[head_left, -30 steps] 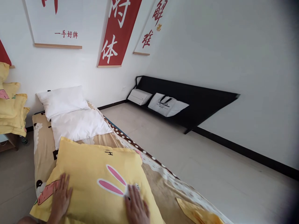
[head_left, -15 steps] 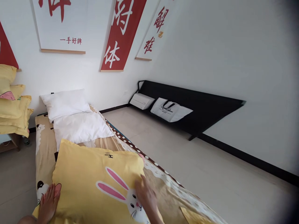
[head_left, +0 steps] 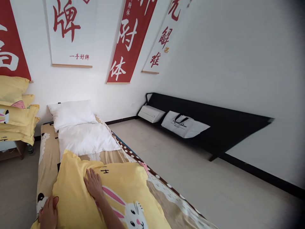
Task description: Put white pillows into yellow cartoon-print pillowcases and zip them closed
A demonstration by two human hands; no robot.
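A yellow pillow with a pink-eared rabbit print lies on the bed in front of me. My right hand reaches across it and lies flat near its far left corner, fingers stretched out and holding nothing. My left hand rests at the pillow's left edge, low in the view, with its fingers laid flat against the fabric. Two white pillows lie beyond at the head of the bed.
The bed has a tan cartoon-print sheet with a dotted brown border. A stack of yellow pillows sits on a low stand at the left. A black frame leans on the right wall with a white bag and a white box. Banners hang on the wall.
My right hand has moved from the pillow's right side across to its upper left part. My left hand has stayed at the left edge. The view has tilted upward.
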